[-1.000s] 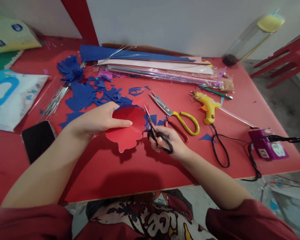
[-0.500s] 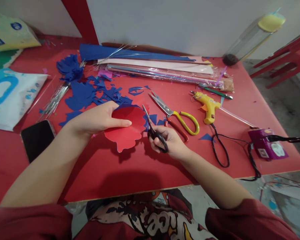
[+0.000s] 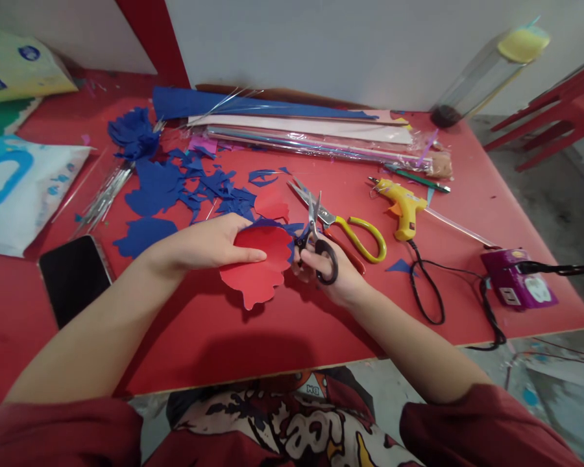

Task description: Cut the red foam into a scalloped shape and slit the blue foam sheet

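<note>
Red paper cutout [image 3: 257, 266] with a scalloped edge is held just above the red bench [image 3: 209, 337], pinched in the grip of the left hand [image 3: 209, 243]: thumb laid across its top face, the other fingers hidden underneath. A blue sheet seems to lie behind the cutout, showing only as a thin rim along its upper edge. Just right of the cutout, the right hand [image 3: 333, 275] holds black-handled scissors [image 3: 316, 243], fingers threaded through the loops in a closed grip; the blades point up and away from the person, slightly parted, their base touching the cutout's right edge. How far the blades bite into the paper is hard to make out.

Beyond the cutout lie blue paper scraps [image 3: 194, 188] and one small red scrap [image 3: 271, 204]. Right of the cutout rest yellow-handled scissors [image 3: 345, 227], partly covered by the black pair, and farther right a yellow glue gun [image 3: 403, 206], its black cord running to a purple socket block [image 3: 518, 285]. Left of the cutout, a dark phone [image 3: 73, 279] lies face up, its lower corner hidden by the left forearm. Along the wall behind the cutout sit long rolled sheets in clear wrap [image 3: 302, 126]. A white and blue packet [image 3: 19, 188], far left of the cutout, is cut off by the picture's edge.
</note>
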`<state>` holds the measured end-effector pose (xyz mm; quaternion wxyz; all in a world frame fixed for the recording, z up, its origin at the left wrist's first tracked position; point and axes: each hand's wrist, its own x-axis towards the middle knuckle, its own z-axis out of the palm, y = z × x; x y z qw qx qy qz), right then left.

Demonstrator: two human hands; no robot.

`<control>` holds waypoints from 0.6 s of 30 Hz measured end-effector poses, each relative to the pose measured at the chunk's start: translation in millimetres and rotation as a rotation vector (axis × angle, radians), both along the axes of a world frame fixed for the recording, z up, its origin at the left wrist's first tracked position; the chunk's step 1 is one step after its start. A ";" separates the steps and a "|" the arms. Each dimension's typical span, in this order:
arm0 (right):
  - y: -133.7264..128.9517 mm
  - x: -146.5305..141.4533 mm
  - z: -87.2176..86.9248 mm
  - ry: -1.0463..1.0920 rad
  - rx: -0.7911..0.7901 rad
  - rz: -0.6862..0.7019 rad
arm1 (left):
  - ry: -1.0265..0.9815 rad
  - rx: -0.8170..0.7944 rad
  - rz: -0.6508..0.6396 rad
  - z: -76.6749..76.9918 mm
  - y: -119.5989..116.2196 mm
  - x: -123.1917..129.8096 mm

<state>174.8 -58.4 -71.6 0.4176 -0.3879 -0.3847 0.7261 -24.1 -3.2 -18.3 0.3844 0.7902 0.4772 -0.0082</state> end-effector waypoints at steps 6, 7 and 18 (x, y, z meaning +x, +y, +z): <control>-2.1 -1.2 -1.3 -0.192 0.065 -0.011 | 0.004 0.051 -0.076 -10.5 -8.7 11.3; -2.1 -1.1 -1.3 -0.207 0.075 -0.014 | -0.012 0.054 -0.076 -12.8 -10.0 12.9; -1.0 -1.3 1.0 -0.280 0.106 -0.075 | -0.236 -0.101 0.038 -2.0 -10.4 3.0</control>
